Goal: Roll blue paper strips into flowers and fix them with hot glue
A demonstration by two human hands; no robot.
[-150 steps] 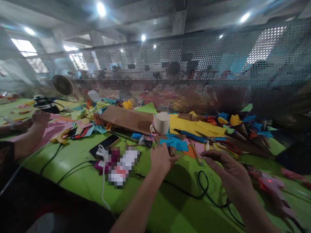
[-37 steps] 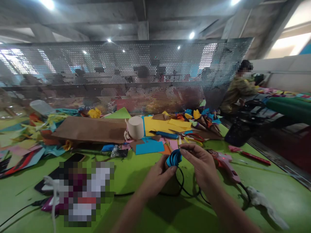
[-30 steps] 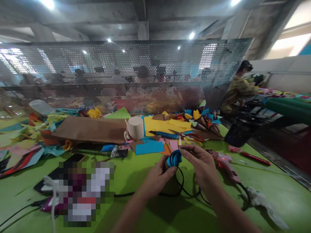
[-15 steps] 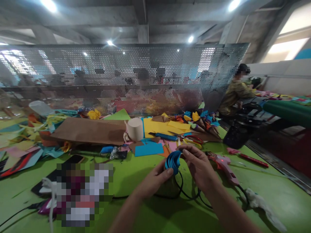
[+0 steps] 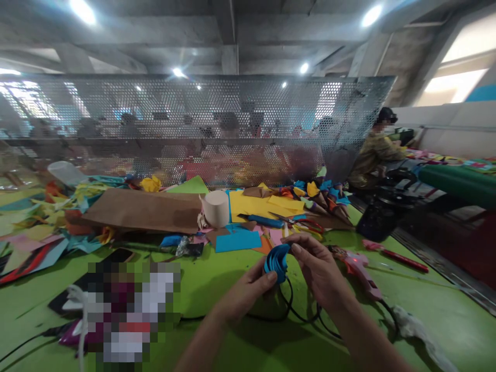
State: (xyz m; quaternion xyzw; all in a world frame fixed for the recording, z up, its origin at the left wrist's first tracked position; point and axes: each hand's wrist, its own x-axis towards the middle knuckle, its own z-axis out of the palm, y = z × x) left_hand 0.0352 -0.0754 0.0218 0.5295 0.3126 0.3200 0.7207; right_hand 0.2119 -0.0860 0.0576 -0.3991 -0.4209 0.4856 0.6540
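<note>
Between my two hands is a blue paper piece with several curled, layered strips. My left hand pinches its lower left side, the thumb lying across the front. At its upper right edge, the thumb and fingertips of my right hand close on the paper. Just right of my right hand lies a pink glue gun with a small red light lit. Its black cord loops over the green table beneath my hands. A flat blue paper rectangle lies beyond my left hand.
Scissors, a blue cutter knife and a white roll stand or lie behind my hands. Brown paper is at back left, paper flowers at back right. A phone lies left, a red pen right. A person sits far right.
The view has shifted very slightly. Both hands keep their hold on the blue paper piece, and its curled strips look a little more fanned out.
</note>
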